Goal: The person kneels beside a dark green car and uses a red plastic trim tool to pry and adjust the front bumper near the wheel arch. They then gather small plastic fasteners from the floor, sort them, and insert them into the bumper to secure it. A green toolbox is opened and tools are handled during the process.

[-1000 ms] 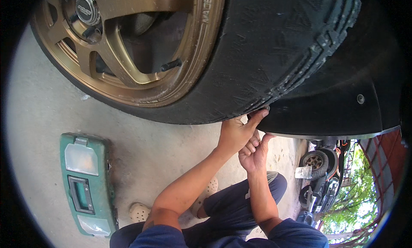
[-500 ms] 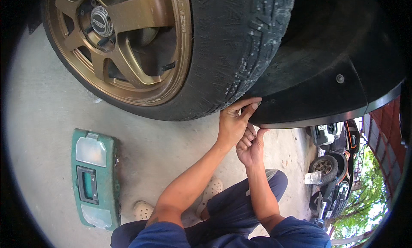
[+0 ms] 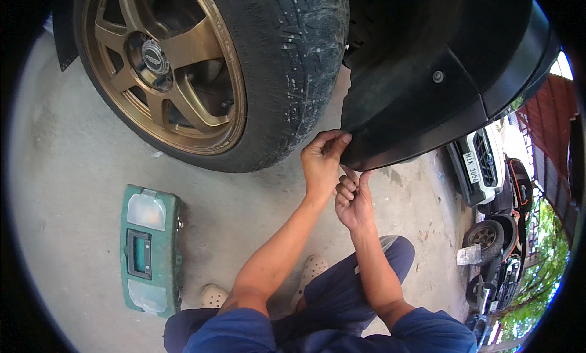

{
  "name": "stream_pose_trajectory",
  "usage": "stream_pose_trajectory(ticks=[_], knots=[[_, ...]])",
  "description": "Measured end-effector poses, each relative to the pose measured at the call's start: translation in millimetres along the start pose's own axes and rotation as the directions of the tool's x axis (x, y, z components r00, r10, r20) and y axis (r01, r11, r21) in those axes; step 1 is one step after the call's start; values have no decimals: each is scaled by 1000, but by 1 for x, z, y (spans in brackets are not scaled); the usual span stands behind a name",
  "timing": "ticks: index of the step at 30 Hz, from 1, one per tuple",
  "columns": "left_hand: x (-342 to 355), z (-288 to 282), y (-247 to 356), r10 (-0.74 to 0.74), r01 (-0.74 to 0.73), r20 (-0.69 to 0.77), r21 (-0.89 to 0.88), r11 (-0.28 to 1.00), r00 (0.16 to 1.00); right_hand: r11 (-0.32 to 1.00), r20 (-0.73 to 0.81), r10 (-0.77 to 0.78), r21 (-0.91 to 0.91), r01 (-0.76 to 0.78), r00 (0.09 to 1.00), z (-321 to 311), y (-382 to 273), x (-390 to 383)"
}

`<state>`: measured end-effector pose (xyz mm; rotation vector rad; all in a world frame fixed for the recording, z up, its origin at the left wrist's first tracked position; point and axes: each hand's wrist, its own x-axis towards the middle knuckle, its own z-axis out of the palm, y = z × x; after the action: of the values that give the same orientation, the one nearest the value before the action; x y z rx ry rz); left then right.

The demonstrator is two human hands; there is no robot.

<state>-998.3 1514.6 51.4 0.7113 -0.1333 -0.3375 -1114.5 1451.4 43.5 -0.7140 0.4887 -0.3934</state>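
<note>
A gold-coloured alloy wheel (image 3: pixel 174 106) carries a black tyre (image 3: pixel 299 66) speckled with pale dots. Beside it is the black bumper (image 3: pixel 421 136) of a car, joined to a dark wheel-arch liner (image 3: pixel 403 66) with one round fastener (image 3: pixel 437 77). At the bumper's lower corner, thumb and forefinger of my left hand (image 3: pixel 321 164) are pinched together; whatever lies between the tips is hidden. Just below, my right hand (image 3: pixel 354 203) has its thumb up against the bumper's bottom edge. Its other fingers are curled, with the forefinger partly hidden behind the left hand.
On the concrete floor (image 3: pixel 244 200) to the left lies a green toolbox (image 3: pixel 131 231) with clear lid compartments. My light clogs (image 3: pixel 311 270) are below my arms. Farther right are parked vehicles, a white one (image 3: pixel 482 164) among them, a loose wheel (image 3: pixel 483 237) and a clear bucket (image 3: pixel 469 255).
The view has shifted, so wheel and bumper sit farther left and the toolbox farther right. Both hands stay at the bumper's lower corner, the left still pinching.
</note>
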Motion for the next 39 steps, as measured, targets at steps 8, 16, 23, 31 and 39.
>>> stream_pose_trajectory(ticks=[8,16,23,31,39], knots=[[0,-1,-1,178,-184,71,94,978,982,999,49,13,-38,-11,999,-3,-1,2],[-3,-4,-1,38,-39,5,108,993,999,999,61,10,-31,-8,998,-1,-2,1],[9,-8,-9,146,-155,103,83,984,984,1000,-16,-27,-3,27,1000,-1,0,4],[7,-10,3,114,-127,91,151,980,989,999,75,-3,48,0,997,-7,-2,6],[11,-4,7,109,-144,144,263,954,984,999,-9,-23,24,23,1000,-6,-2,6]])
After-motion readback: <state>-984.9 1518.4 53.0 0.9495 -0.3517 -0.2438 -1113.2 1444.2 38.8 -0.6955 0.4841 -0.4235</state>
